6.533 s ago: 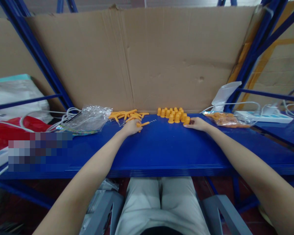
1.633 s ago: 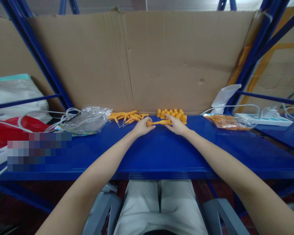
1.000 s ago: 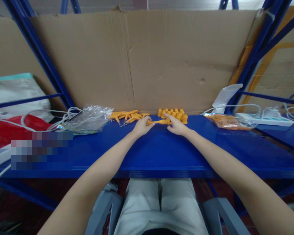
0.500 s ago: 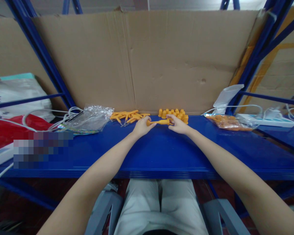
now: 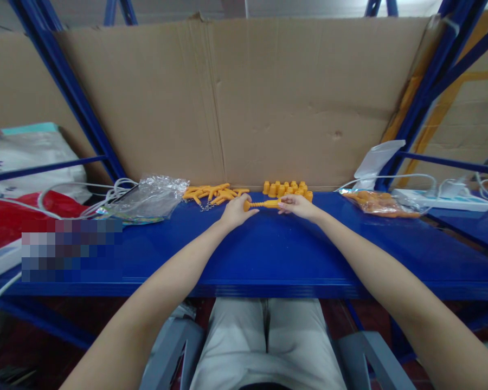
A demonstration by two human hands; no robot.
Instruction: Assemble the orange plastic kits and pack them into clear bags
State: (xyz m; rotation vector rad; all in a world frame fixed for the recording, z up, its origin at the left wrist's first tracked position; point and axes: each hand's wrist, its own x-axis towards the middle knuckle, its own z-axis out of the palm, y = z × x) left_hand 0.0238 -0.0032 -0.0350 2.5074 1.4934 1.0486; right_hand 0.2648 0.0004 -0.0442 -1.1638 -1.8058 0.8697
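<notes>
On the far middle of the blue tabletop (image 5: 268, 254), I'm holding one orange piece (image 5: 271, 204) roughly level between both hands, its spiral stretch running left, its smoother, thicker stretch running right. My left hand (image 5: 233, 213) is clamping the left end, thumb pointing right on the near side. My right hand (image 5: 299, 207) is pinching the right end, fingers covering the tip, so I'm not making that part out. Hands are sitting apart, the piece bridging them. Just far and left of my left hand, a heap of orange parts (image 5: 215, 192) is lying loose, small metal chains (image 5: 206, 206) trailing on its near side. Just beyond my right hand, orange caps (image 5: 282, 189) are standing in a cluster. Farther left, a clear plastic bag (image 5: 158, 197) is lying flat; well right, an orange-filled packet (image 5: 374, 203) is resting beside a white power strip (image 5: 463, 201). Cardboard (image 5: 288, 97) is standing behind everything.
</notes>
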